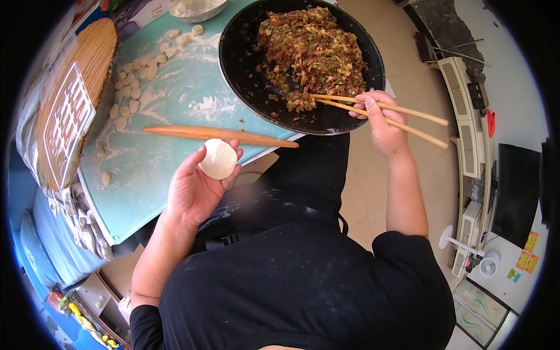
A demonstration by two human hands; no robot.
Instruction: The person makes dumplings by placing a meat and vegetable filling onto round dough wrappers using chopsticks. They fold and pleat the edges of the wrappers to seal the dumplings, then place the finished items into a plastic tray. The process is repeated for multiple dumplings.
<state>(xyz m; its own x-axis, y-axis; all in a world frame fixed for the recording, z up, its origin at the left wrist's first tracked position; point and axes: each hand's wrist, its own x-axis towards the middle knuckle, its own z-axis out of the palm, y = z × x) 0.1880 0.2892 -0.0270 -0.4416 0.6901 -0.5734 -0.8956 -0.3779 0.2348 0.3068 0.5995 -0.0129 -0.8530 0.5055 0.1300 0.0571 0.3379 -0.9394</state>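
On the palm and fingers of my left hand (195, 186) rests a round, flat dumpling wrapper (218, 159), pale and thin, with my thumb at its edge. My right hand (382, 119) grips a pair of wooden chopsticks (402, 114). Their tips touch a small clump of brown and green minced filling (315, 49) at the near side of a black pan (239, 87). Just beyond my left hand, a tapered wooden rolling pin (204, 133) lies across the floured green mat (175, 198).
Several small dough pieces (148, 72) lie on the mat's left part. A bowl of flour (198, 8) stands at the far edge. A round slatted tray (70, 111) leans at the left, beside a crumpled cloth (81, 219). A white fan (490, 262) stands far right.
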